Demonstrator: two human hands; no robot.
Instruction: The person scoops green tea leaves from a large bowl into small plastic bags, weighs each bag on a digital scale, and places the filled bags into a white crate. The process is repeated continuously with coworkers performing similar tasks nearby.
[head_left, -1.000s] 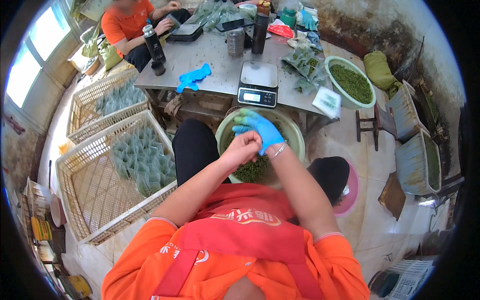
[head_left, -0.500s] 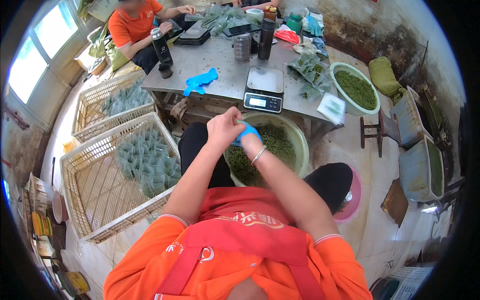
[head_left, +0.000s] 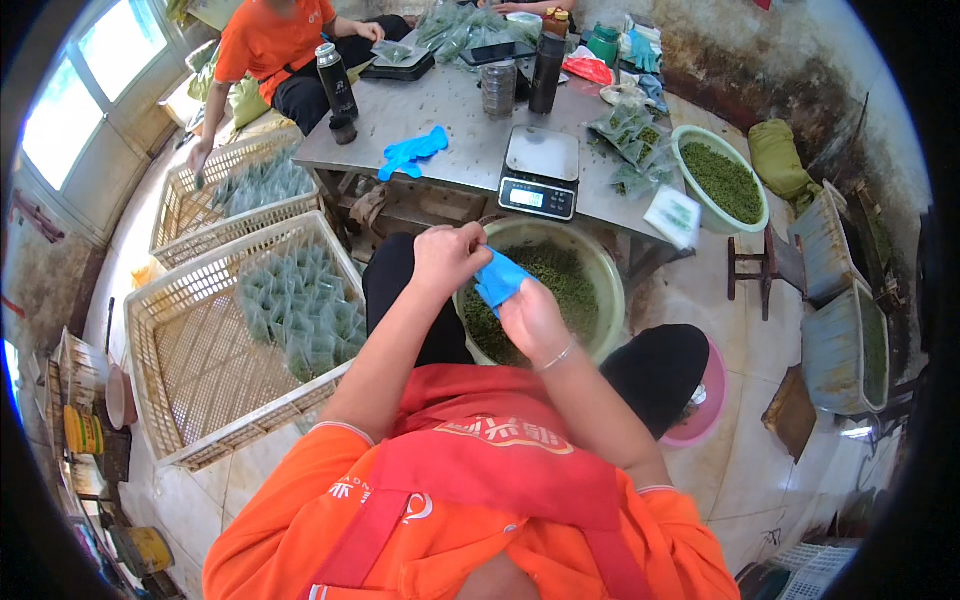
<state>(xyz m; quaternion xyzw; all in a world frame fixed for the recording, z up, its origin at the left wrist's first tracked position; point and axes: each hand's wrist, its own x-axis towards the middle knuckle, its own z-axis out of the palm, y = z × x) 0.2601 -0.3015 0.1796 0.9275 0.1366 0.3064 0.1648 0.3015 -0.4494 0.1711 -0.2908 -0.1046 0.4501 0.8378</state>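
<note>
Both hands together over the green bowl [head_left: 606,290] of green leaves in the person's lap. Left hand [head_left: 447,258] pinches the upper edge of a blue glove [head_left: 497,280]; right hand [head_left: 530,317] is half inside it, glove bunched over the fingers, palm bare. Just beyond, a scale [head_left: 540,172] sits on the metal table [head_left: 455,110], a second blue glove [head_left: 411,153] to its left. Left: two baskets [head_left: 190,350] with filled packets.

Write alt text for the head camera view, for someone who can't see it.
A seated person's left hand grips a blue glove at the right hand, over a bowl of green leaves. Ahead: a table with a scale; left, baskets of packets.
</note>
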